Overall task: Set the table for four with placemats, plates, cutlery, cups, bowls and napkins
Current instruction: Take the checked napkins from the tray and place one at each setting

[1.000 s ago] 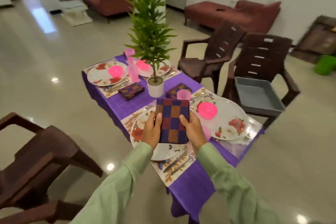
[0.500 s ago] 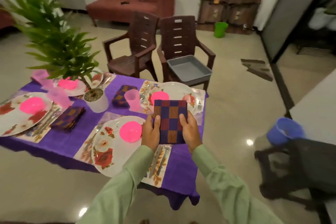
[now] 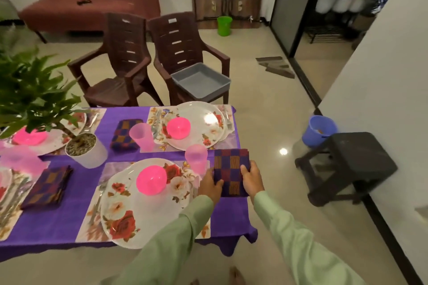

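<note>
Head view: the right end of a laid table seen from above, with two green-sleeved arms reaching in.
Table (image 3: 69, 222): covered by a purple cloth. Two settings are in full sight and others are cut off at the left.
Chairs (image 3: 120, 65): two brown ones beyond the far side. The right one carries a grey tray (image 3: 201, 78).
Plant (image 3: 34, 99): stands in a white pot near the table's middle.
Plates: flowered, each on a placemat (image 3: 92, 227). They are the near plate (image 3: 120, 203) and the far plate (image 3: 203, 122).
Napkin (image 3: 231, 169): folded and checked, low at the table's right edge, just right of the near cup (image 3: 196, 157). Whether it rests on the cloth cannot be told.
Change: half a second ago the napkin was higher, over the near setting's right side. It has since come down and to the right, onto the bare strip beside that setting.
Laid napkins (image 3: 46, 187): two more lie folded by other settings.
Left hand (image 3: 209, 183): grips the napkin's left edge, thumb on top.
Right hand (image 3: 252, 178): grips the right edge the same way.
Bowls (image 3: 151, 180): pink, one on each plate.
Meaning: probably the near setting's napkin, all but placed. Letting go remains.
</note>
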Available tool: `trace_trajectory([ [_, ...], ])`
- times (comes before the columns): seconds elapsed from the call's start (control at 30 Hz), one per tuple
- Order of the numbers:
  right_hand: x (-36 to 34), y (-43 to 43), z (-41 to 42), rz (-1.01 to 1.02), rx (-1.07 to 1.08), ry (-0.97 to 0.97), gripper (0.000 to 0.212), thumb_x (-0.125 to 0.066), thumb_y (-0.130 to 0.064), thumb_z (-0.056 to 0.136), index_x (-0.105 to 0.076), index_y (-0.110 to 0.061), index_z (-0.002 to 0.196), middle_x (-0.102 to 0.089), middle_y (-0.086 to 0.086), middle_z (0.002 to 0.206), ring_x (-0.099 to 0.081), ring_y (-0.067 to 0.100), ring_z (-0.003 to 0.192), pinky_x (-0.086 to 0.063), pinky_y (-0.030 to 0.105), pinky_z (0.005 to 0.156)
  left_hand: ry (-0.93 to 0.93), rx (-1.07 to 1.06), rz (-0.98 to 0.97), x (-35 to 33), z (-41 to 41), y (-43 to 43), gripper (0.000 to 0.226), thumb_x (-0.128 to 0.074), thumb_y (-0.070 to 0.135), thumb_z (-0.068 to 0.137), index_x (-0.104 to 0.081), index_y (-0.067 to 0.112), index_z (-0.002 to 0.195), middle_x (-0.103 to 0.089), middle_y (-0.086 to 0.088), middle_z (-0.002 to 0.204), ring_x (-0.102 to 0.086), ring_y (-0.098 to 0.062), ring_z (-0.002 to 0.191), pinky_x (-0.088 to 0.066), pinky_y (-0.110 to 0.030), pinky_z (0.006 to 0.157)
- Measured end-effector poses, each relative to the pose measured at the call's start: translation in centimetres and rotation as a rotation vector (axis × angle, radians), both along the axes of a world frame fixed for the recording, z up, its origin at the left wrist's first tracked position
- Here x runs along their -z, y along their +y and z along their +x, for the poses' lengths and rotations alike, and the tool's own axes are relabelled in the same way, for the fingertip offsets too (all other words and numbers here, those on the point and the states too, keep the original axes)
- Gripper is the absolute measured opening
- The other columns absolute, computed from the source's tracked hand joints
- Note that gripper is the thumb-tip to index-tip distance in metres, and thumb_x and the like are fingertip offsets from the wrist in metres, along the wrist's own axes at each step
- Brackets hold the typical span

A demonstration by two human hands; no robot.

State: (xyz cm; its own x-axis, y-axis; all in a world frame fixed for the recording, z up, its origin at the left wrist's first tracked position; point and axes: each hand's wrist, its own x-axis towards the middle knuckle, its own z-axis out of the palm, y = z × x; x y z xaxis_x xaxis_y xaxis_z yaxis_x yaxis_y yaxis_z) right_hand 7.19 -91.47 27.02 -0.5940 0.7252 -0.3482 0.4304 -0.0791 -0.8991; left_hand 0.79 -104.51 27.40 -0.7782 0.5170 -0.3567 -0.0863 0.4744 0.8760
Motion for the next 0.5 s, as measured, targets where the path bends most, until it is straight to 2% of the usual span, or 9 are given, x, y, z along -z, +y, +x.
trace_trajectory([
  [0.07, 1.8, 0.7, -0.4, -0.048, -0.051, -0.092, 0.025, -0.049, -0.003, 0.086, -0.054, -0.015, 0.108, -0.065, 0.008, 0.104, -0.062, 0.034, 0.103, -0.051, 0.048, 0.093, 0.03, 0.122, -0.076, 1.2, -0.3, 0.3, 0.057, -0.051, -0.008, 0.085, -0.043, 0.014, 0.137, -0.059, -0.005, 0.122, -0.057, -0.027, 0.117, -0.046, -0.039, 0.103],
  [0.17, 4.0, 1.1, -0.8, -0.053, -0.126, -0.137, 0.049, -0.045, -0.004, 0.067, -0.054, -0.016, 0.114, -0.065, 0.008, 0.108, -0.061, 0.034, 0.107, -0.05, 0.046, 0.095, 0.066, 0.221, -0.112, 3.3, -0.8, 0.7, 0.081, -0.045, -0.016, 0.07, -0.033, 0.012, 0.145, -0.051, -0.003, 0.131, -0.048, -0.02, 0.124, -0.039, -0.033, 0.109],
  [0.27, 7.0, 1.6, -1.4, -0.003, -0.186, -0.176, 0.059, -0.044, 0.001, 0.072, -0.053, -0.012, 0.128, -0.063, 0.011, 0.117, -0.06, 0.029, 0.108, -0.049, 0.043, 0.099, 0.074, 0.229, -0.195, 7.1, -1.8, 1.0, 0.087, -0.043, 0.001, 0.061, -0.033, 0.012, 0.146, -0.052, -0.006, 0.13, -0.051, -0.024, 0.122, -0.043, -0.039, 0.106],
  [0.37, 8.1, 1.5, -1.7, 0.069, -0.198, -0.259, 0.063, -0.044, -0.005, 0.068, -0.051, -0.015, 0.129, -0.059, 0.012, 0.116, -0.058, 0.032, 0.107, -0.049, 0.044, 0.097, 0.048, 0.232, -0.259, 11.9, -2.3, 1.2, 0.089, -0.038, 0.01, 0.054, -0.039, 0.014, 0.143, -0.055, -0.009, 0.126, -0.053, -0.027, 0.118, -0.045, -0.046, 0.102],
  [0.5, 6.7, 0.9, -1.3, 0.209, -0.27, -0.367, 0.065, -0.05, 0.004, 0.076, -0.042, -0.009, 0.139, -0.051, 0.015, 0.125, -0.048, 0.037, 0.115, -0.042, 0.04, 0.099, 0.017, 0.181, -0.229, 9.6, -1.4, 1.5, 0.082, -0.038, 0.006, 0.056, -0.044, 0.013, 0.137, -0.055, -0.011, 0.128, -0.052, -0.028, 0.12, -0.044, -0.045, 0.105],
])
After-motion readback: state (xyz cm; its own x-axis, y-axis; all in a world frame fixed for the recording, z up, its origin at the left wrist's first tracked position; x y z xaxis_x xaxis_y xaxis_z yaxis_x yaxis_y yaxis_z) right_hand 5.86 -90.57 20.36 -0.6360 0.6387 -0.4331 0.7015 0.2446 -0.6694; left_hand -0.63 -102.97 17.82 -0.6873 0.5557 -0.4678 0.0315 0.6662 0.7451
